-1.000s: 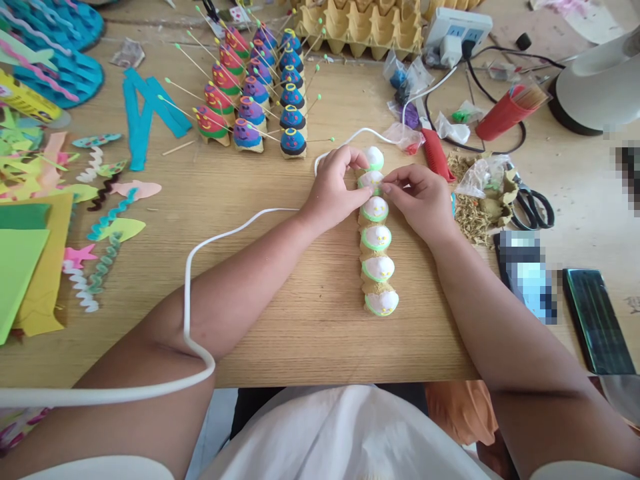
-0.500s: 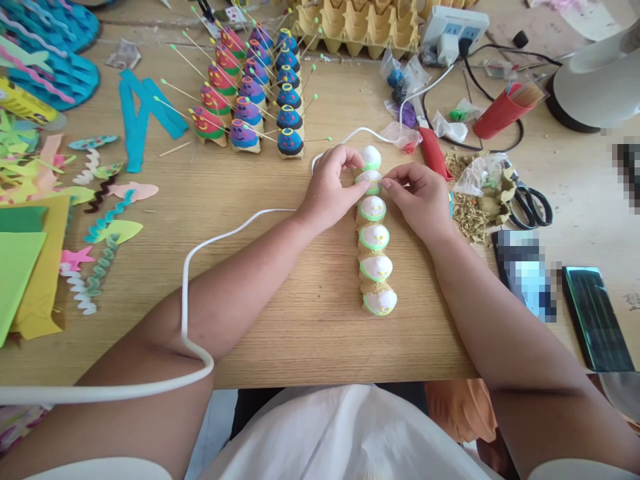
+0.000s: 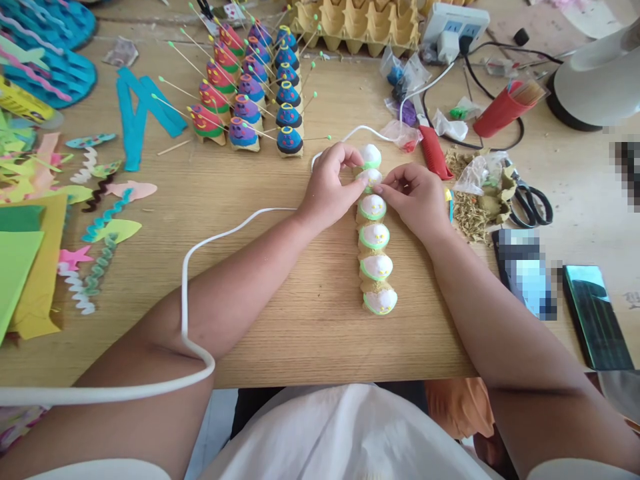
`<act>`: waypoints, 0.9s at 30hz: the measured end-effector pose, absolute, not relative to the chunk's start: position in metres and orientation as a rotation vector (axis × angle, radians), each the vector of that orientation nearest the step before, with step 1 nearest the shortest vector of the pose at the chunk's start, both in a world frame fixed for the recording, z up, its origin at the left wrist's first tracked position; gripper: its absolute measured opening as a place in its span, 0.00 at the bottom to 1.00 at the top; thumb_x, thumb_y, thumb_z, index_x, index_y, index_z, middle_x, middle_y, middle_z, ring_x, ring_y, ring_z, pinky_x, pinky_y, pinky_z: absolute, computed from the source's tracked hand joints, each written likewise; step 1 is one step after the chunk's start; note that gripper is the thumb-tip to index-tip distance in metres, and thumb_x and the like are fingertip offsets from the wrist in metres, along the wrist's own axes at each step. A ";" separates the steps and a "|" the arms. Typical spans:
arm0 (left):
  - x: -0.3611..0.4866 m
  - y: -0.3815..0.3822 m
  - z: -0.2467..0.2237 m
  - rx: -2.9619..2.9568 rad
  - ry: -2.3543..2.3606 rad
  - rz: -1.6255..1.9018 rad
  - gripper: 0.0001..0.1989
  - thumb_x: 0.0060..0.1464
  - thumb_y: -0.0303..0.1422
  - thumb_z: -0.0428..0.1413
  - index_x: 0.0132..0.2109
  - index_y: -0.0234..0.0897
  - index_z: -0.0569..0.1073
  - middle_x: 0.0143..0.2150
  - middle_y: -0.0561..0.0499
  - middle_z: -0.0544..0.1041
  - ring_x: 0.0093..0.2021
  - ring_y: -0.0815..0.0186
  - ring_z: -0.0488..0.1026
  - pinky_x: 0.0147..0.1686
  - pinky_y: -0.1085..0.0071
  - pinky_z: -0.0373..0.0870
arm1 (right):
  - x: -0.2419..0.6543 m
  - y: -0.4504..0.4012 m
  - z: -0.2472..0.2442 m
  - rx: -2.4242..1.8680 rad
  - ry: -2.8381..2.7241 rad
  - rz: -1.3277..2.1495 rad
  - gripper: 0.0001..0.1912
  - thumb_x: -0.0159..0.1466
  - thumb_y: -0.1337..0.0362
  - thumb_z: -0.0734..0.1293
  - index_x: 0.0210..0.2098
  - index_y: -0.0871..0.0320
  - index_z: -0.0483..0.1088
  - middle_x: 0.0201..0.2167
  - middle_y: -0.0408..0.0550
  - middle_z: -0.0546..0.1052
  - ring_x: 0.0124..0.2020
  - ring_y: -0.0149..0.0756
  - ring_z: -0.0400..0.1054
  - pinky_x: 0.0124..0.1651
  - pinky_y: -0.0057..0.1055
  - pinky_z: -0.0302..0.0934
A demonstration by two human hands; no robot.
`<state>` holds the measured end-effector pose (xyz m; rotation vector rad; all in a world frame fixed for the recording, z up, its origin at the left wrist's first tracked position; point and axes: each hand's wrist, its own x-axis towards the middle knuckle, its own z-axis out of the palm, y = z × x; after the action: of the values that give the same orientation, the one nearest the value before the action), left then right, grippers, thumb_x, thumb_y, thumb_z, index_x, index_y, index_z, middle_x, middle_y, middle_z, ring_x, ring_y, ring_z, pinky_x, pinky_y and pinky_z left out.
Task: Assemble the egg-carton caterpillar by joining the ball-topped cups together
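A column of egg-carton cups topped with white clay and green rims [image 3: 373, 236] stands on the wooden table [image 3: 280, 300]; small yellow pieces dot the nearer cups. My left hand [image 3: 334, 175] is at the left of the two farthest cups, its thumb against the second one and its fingers curled by the top one. From the right, my right hand [image 3: 414, 199] has thumb and index fingertip pinched together at that second cup. Whatever lies between those fingertips is too small to make out.
Painted cups with pins [image 3: 245, 100] stand at the back. Paper and felt pieces [image 3: 30, 247] lie left; a white cable [image 3: 185, 287] crosses my left arm. A red tube [image 3: 505, 110], scissors [image 3: 533, 203] and phones [image 3: 597, 317] are at the right.
My right hand's fingertips have shifted slightly left, further onto the second cup. My left hand has stayed nearly in place.
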<state>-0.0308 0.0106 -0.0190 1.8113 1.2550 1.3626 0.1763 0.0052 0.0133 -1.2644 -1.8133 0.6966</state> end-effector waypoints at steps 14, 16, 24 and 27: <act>-0.031 0.010 -0.020 1.819 1.248 1.359 0.16 0.62 0.37 0.71 0.51 0.47 0.74 0.51 0.50 0.81 0.62 0.53 0.77 0.62 0.52 0.77 | 0.183 0.013 0.006 -1.286 -1.825 0.659 0.20 0.68 0.45 0.77 0.33 0.52 0.75 0.26 0.41 0.72 0.30 0.34 0.63 0.33 0.34 0.58; -0.031 0.010 -0.019 1.821 1.240 1.361 0.16 0.62 0.37 0.71 0.51 0.47 0.75 0.51 0.50 0.81 0.61 0.53 0.77 0.62 0.52 0.77 | 0.184 0.013 0.004 -1.284 -1.805 0.652 0.21 0.70 0.43 0.75 0.33 0.52 0.74 0.26 0.41 0.71 0.30 0.34 0.63 0.34 0.35 0.58; -0.032 0.006 -0.017 1.855 1.267 1.343 0.17 0.58 0.33 0.72 0.50 0.47 0.75 0.51 0.51 0.82 0.56 0.56 0.78 0.61 0.55 0.76 | 0.185 0.015 0.002 -1.268 -1.732 0.664 0.26 0.72 0.37 0.71 0.32 0.52 0.74 0.25 0.42 0.71 0.29 0.34 0.64 0.33 0.36 0.60; -0.032 0.007 -0.017 1.863 1.288 1.337 0.19 0.57 0.33 0.72 0.51 0.47 0.76 0.50 0.51 0.82 0.56 0.56 0.77 0.59 0.56 0.76 | 0.185 0.015 0.002 -1.273 -1.722 0.671 0.26 0.72 0.38 0.72 0.31 0.52 0.74 0.25 0.42 0.71 0.28 0.33 0.63 0.33 0.36 0.60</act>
<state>-0.0322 0.0065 -0.0173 1.8627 1.2876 1.3366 0.1851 0.0145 0.0022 -1.2734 -1.7215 0.6711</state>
